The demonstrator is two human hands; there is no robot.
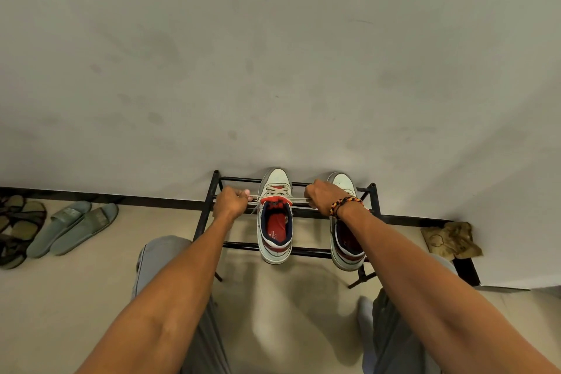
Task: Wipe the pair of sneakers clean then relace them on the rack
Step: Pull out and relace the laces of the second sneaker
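We count two sneakers on the black rack (pixel 209 206), toes toward the wall, lengthwise away from us. Our left hand (pixel 232 200) and right hand (pixel 321 196) each pinch a lace end of the left sneaker (pixel 274 240), pulled sideways; the right sneaker (pixel 346 252) sits just beside.

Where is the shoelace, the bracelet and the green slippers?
shoelace (pixel 299 199): head view, on the strand pulled toward the right hand.
bracelet (pixel 346 204): head view, on the beads at the wrist.
green slippers (pixel 76 226): head view, on one sole.

2 sneakers (pixel 274 222), 1 rack (pixel 209 206), 2 hands (pixel 232 200)
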